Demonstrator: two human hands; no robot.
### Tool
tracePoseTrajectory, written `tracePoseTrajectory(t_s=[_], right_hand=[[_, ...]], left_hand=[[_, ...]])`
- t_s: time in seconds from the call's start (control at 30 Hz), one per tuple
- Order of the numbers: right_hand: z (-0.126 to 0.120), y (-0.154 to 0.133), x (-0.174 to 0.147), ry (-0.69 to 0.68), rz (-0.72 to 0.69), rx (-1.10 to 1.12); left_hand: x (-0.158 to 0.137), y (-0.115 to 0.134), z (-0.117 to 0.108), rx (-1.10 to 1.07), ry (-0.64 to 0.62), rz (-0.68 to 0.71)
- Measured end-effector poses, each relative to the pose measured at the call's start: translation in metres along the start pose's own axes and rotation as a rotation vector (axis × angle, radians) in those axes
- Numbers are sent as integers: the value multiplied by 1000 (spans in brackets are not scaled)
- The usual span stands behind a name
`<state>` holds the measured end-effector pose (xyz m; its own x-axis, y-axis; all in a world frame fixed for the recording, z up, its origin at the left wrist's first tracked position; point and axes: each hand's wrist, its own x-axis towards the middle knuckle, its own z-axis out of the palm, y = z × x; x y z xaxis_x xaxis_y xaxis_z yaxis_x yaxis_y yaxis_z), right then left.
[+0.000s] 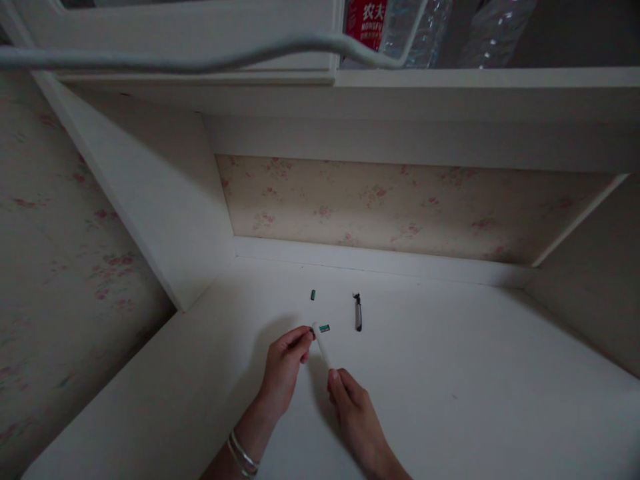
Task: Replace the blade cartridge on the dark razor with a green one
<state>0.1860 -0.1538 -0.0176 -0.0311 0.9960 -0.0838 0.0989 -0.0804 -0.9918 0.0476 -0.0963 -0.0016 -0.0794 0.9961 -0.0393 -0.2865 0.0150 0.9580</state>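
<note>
While both hands work over the white desk (450, 400), this is how things lie:
Left hand (284, 363): fingertips pinched at the far tip of a white pen barrel (323, 347), holding something small and dark there; what it is cannot be told.
Right hand (353, 403): thumb and fingers pressed around the near end of the barrel.
Pen barrel: held just above the desk between the hands, slanting away to the left.
Green piece (325, 328): on the desk just beyond the barrel's tip.
Dark cap-like piece (313, 295): farther back, apart.
Black clip part (358, 312): lying to the right of the green piece.
Wrist: silver bangles (243, 457) on the left arm.
Shelf above: water bottles (425, 30) with a red label.
</note>
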Motion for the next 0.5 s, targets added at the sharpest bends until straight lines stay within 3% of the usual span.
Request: tracePoseTrajectory(t_s=[0.13,0.37,0.5], right_hand=[[1,5,2,81,14,58],[5,2,-4,-74,-16,-38],[1,1,-2,15,-8,-39]], left_hand=[[0,1,1,-16,5,-7],[-2,6,2,38,-37,33],[-1,4,2,19,-6,15]])
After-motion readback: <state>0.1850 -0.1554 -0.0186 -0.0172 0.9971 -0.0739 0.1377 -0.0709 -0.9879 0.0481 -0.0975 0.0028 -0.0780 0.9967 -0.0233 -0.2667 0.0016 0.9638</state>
